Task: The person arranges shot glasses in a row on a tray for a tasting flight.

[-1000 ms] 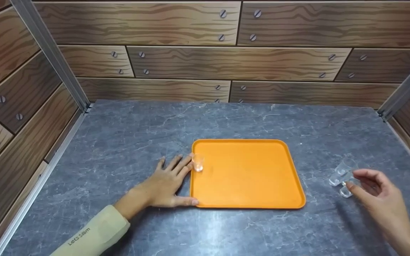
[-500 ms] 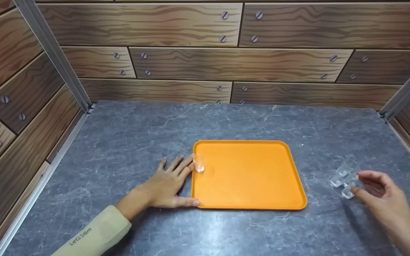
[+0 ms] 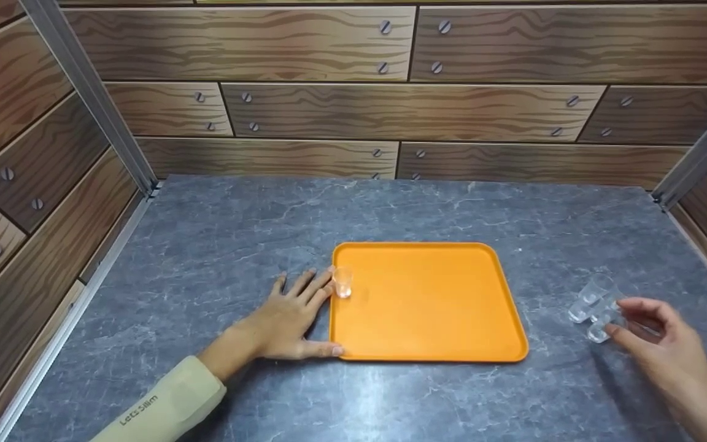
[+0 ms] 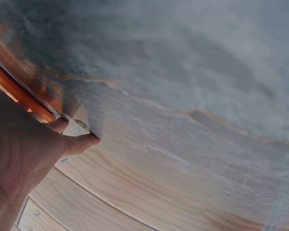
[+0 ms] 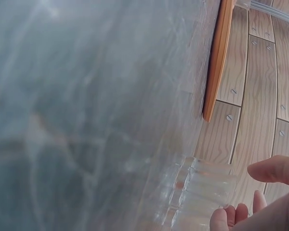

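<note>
My left hand (image 3: 289,322) lies spread at the left edge of an orange tray (image 3: 433,301), thumb and fingertips at its rim. A small clear shot glass (image 3: 342,283) stands on the tray just inside that edge, beside the left fingertips. At the right, my right hand (image 3: 666,344) is beside a cluster of clear shot glasses (image 3: 588,304), its thumb and fingers parted around the near side of the closest glass (image 3: 599,331). In the right wrist view the thumb (image 5: 269,169) stands apart from the glasses (image 5: 204,185).
The grey marbled table (image 3: 255,215) surrounds the tray. Wood-patterned panels (image 3: 304,110) close off the back and sides, with metal posts (image 3: 92,92) at the corners. A stretch of table lies between tray and glasses.
My right thumb has shifted slightly right and down, back from the nearest glass, leaving more of it visible. The left hand, tray and its glass look unchanged.
</note>
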